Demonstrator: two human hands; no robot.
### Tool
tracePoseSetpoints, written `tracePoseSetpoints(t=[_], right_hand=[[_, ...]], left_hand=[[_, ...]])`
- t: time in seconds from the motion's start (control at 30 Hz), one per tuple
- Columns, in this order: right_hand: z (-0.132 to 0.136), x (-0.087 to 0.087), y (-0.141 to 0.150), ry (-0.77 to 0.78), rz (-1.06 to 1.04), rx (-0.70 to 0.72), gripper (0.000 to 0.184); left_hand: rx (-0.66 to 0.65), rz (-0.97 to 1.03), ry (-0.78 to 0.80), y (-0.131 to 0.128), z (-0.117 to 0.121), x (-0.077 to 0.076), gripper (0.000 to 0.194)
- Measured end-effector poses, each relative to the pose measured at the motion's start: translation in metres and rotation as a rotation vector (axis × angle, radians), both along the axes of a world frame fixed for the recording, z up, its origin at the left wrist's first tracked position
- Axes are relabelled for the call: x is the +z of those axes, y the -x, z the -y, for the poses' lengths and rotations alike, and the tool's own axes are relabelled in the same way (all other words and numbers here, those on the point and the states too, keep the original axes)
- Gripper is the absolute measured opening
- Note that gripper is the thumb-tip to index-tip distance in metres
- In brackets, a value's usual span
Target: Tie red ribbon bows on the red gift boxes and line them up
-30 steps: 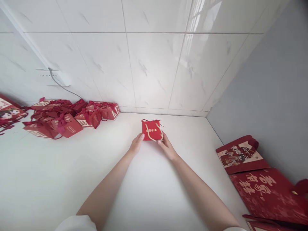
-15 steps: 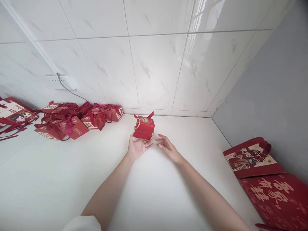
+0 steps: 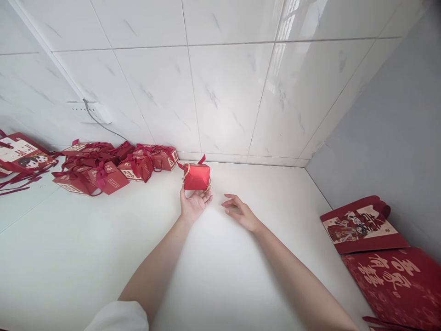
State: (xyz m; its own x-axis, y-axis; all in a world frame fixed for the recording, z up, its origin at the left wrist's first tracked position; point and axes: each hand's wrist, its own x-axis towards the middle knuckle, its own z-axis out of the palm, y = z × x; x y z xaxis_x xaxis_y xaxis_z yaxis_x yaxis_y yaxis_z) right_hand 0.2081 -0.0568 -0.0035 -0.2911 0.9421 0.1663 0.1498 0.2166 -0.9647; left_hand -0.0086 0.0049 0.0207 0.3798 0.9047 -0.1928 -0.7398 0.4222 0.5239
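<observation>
The left hand [image 3: 193, 207] holds a red gift box [image 3: 197, 177] at the white tabletop's [image 3: 213, 276] far middle; the right hand [image 3: 244, 216], fingers loosely parted, is near, rightward. Beyond rises a marbled tile wall [image 3: 227, 105]; ribboned boxes [image 3: 108, 178] cluster far left.

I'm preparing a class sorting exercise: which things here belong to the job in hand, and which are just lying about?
In hand:
small red box, held in the left hand
right hand, open, apart from the box

Lying about:
ribboned boxes, near the wall
printed package, far left
red bags, at right
</observation>
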Motion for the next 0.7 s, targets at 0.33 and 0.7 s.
tracePoseSetpoints(t=[0.33, 0.7], right_hand=[[-0.002, -0.006, 0.0012, -0.026, 0.036, -0.003, 0.044], [-0.0023, -0.0039, 0.0018, -0.061, 0.023, 0.001, 0.035]], left_hand=[[-0.057, -0.075, -0.016, -0.0027, -0.0015, -0.0041, 0.065], [-0.165, -0.191, -0.119, -0.0072, 0.0021, 0.0013, 0.07]])
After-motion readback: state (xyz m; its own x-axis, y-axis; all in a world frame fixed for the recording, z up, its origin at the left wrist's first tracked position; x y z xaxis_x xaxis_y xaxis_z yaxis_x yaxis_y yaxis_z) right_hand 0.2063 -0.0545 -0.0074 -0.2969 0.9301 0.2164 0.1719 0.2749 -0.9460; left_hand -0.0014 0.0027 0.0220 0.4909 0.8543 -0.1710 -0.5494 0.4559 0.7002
